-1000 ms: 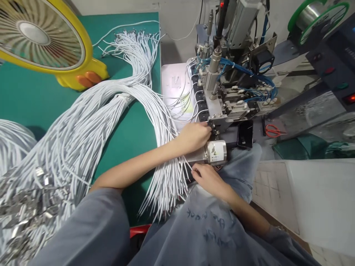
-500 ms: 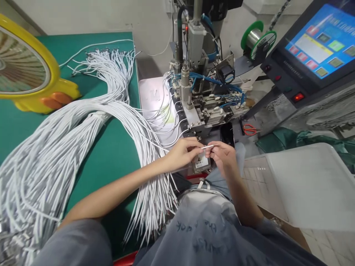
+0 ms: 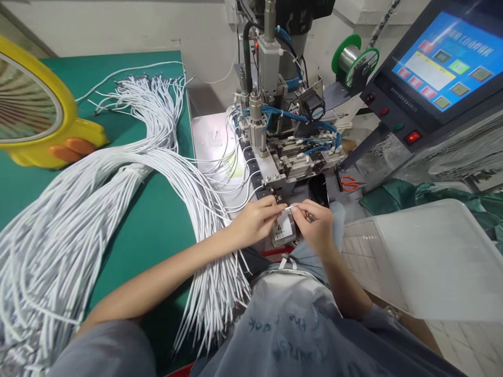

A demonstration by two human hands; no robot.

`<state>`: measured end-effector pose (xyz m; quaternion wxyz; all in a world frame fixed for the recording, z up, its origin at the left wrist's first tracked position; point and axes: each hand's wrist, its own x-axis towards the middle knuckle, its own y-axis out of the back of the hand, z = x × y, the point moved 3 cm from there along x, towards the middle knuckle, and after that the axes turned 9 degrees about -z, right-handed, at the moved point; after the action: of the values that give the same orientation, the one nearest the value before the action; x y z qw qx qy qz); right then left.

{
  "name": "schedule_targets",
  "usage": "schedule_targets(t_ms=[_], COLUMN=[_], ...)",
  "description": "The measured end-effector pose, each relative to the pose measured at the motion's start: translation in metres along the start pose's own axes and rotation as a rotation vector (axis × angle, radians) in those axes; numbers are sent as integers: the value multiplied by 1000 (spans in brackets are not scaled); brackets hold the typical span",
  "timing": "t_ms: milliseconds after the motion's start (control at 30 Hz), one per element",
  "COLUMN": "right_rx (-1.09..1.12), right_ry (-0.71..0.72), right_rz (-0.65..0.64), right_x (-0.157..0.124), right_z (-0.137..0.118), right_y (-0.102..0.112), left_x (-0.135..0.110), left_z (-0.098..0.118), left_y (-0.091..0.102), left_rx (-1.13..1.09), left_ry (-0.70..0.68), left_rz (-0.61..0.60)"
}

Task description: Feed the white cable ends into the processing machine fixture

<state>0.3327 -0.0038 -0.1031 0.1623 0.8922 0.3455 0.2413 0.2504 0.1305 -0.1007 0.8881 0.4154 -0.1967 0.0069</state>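
Between my two hands stretches the end of a white cable point(image 3: 290, 207), close to the front of a bench machine point(image 3: 267, 152). The fingers of my left hand point(image 3: 257, 220) pinch it from the left. My right hand point(image 3: 316, 225) pinches its tip from the right; the very tip is hidden by the fingers. Just below the fingers is a small box with a white label point(image 3: 283, 229). A thick bundle of white cables point(image 3: 184, 183) lies to the left, and several cables run from it into the machine's side.
A green-topped table point(image 3: 165, 225) carries the cables and a yellow fan point(image 3: 74, 120). On the right are a touchscreen point(image 3: 444, 63), a solder wire spool point(image 3: 349, 57), red-handled scissors point(image 3: 349, 183) and a translucent plastic tray point(image 3: 440, 262). A dark phone-like object point(image 3: 318, 189) lies behind my right hand.
My right hand has turned and its fingers have closed in on the cable end, nearer my left fingers. The whole view has shifted slightly.
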Motion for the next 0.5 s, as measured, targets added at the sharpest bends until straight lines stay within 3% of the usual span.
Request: schedule_targets(t_ms=[100,167,367,500], right_rx=[27,60,180,483], right_ry=[-10,-9,-23,-97], right_rz=[-82,-61,52,-25], right_x=[4,4,-6,-4], right_z=[3,4,4,10], right_y=[2,1,-6,-10], left_x=[-2,-3,0,4], left_z=[0,0,3,3], left_y=[-2,-3,-3,2], left_rx=[189,222,-136,-344], left_ry=[-67,-70,-8,44], left_rz=[-38,-18,61,-40])
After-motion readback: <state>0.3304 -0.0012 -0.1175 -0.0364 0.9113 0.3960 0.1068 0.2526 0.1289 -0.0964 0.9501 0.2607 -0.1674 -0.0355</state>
